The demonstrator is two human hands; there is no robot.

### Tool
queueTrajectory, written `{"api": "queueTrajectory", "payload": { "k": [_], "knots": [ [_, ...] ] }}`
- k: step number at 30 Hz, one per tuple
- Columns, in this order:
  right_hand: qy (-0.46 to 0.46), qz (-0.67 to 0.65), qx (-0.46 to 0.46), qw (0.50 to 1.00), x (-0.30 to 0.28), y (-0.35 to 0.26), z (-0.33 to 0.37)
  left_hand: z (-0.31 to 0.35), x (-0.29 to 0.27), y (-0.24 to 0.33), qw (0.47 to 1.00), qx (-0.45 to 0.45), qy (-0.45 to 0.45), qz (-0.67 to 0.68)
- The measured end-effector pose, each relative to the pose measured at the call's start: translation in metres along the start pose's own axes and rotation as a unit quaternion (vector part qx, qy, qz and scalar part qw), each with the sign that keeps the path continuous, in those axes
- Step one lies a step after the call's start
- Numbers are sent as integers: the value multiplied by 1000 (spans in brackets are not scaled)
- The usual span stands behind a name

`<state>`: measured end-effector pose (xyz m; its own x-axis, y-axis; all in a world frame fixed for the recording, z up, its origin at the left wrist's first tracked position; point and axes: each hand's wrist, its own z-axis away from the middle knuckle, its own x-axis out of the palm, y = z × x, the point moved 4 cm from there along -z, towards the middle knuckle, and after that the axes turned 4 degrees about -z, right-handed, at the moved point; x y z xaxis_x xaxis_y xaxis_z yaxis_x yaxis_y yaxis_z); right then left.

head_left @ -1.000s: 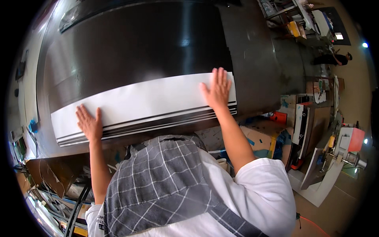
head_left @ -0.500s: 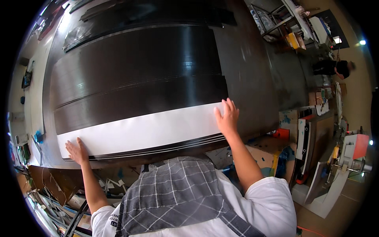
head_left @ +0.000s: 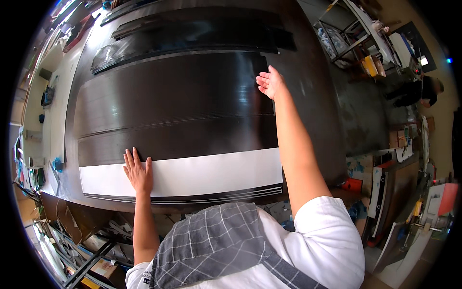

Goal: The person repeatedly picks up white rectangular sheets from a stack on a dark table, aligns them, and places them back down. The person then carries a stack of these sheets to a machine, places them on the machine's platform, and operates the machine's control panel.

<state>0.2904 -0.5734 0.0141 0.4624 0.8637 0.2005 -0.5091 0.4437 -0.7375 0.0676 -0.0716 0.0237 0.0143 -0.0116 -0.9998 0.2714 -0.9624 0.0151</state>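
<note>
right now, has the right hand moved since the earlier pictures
Yes: the right hand moved farther forward, from the white strip to the black sheet's right edge.

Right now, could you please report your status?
Left hand flat on white strip. Right hand open at edge of black sheet, contact unclear. Right forearm beside strip's right end.

I see a metal rack [head_left: 352, 47], a yellow box [head_left: 371, 66] just beside it, a person in dark clothes [head_left: 415, 91] farther right of it, and a red box [head_left: 353, 184] nearer me than it.
</note>
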Motion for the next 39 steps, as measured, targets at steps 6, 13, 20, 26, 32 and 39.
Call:
{"api": "queueTrajectory", "payload": {
  "k": [6, 13, 20, 26, 32, 39],
  "knots": [
    [-37, 347, -204, 915, 10, -7, -2, 0, -1, 1, 1000, -3, 8, 22],
    [-64, 424, -546, 720, 78, -64, 193, 4, -20, 33, 919, 45, 91, 380],
    [-160, 163, -592, 773, 74, -72, 306, -57, -17, 22, 199, 214, -239, 926],
    [-130, 6, -339, 932, -29, -12, 240, -70, -43, -54, 188, -250, 37, 949],
    [-40, 230, -145, 962, -99, 93, 188, 21, 15, -96, 466, -327, 76, 819],
    [39, 622, -145, 768, -96, 63, 189, 78, 3, -109, 811, -399, 219, 368]
  ]
}}
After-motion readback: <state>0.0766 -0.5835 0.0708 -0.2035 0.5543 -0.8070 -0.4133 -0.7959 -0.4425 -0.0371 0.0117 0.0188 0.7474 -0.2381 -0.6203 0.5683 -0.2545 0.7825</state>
